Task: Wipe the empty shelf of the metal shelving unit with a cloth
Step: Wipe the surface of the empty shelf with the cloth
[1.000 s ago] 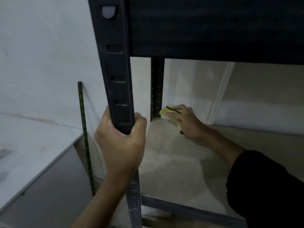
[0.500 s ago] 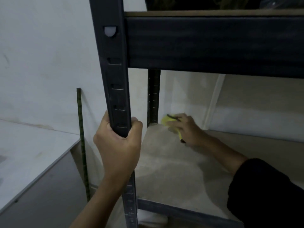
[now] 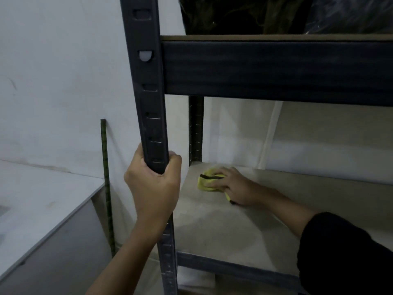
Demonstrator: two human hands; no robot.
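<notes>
On the far left I see a pale counter point(image 3: 32, 201) beside the wall, and a thin green rod point(image 3: 106, 184) leaning up just past its edge. Next comes the dark front post point(image 3: 146, 99) of the metal shelving unit. My left hand point(image 3: 154, 188) is wrapped tight around that post, fingers and thumb curled about it, so I think it is there to steady me.

To the right of the post is the empty shelf point(image 3: 223, 231), a pale board. The yellow cloth point(image 3: 207, 182) lies on it in the far left corner, near the back post point(image 3: 196, 128). My right hand point(image 3: 236, 186) lies flat on top of the cloth, fingers spread and pressing it down.

I think the wiping is under way, and only the far corner is being done. Next, I would slide the cloth toward the right and toward me, keeping it pressed flat, to cover the whole board. Above, the upper shelf point(image 3: 276, 69) holds dark things I cannot make out.
</notes>
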